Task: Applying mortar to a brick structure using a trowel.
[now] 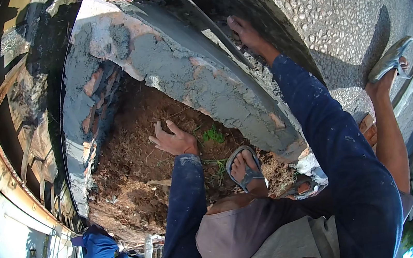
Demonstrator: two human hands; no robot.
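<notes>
A low, curved brick wall (177, 62) is coated with wet grey mortar, with patches of brick showing through. Over its inner side, my left hand (175, 140) hovers above reddish-brown soil (127, 123), empty, its fingers spread. My right hand (247, 34) reaches across to the wall's outer side. There its fingers are curled at a long, thin straight board (211, 26) that stands on edge along the wall's outer face. Part of that grip is hidden in shadow.
My sandalled foot (245, 168) stands in the soil; the other foot (390, 60) is on pebbled paving (325, 3) to the right. Rough timbers (29, 126) lie at the left. A person in blue (100, 250) bends over at the lower left.
</notes>
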